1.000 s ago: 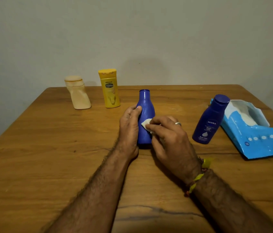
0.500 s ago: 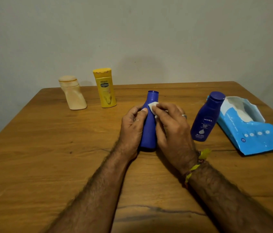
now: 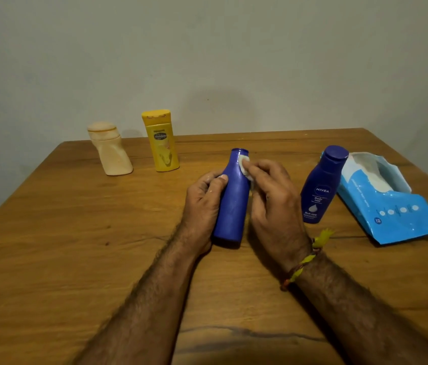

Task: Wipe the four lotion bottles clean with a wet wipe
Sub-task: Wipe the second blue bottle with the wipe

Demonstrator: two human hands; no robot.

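Observation:
A plain blue lotion bottle (image 3: pixel 232 204) stands upright in the middle of the wooden table (image 3: pixel 63 233). My left hand (image 3: pixel 202 204) grips its left side. My right hand (image 3: pixel 273 204) pinches a small white wet wipe (image 3: pixel 244 166) against the bottle's neck, just below the top. A blue Nivea bottle (image 3: pixel 320 185) stands to the right. A yellow bottle (image 3: pixel 160 140) and a cream bottle (image 3: pixel 110 148) stand at the back left.
An open blue pack of wet wipes (image 3: pixel 392 204) lies at the right, close behind the Nivea bottle. A grey wall rises behind the table's far edge. A yellow thread band circles my right wrist.
My right hand has slid the wipe up the blue bottle from its middle to the neck. My left hand has kept its hold on the bottle's side.

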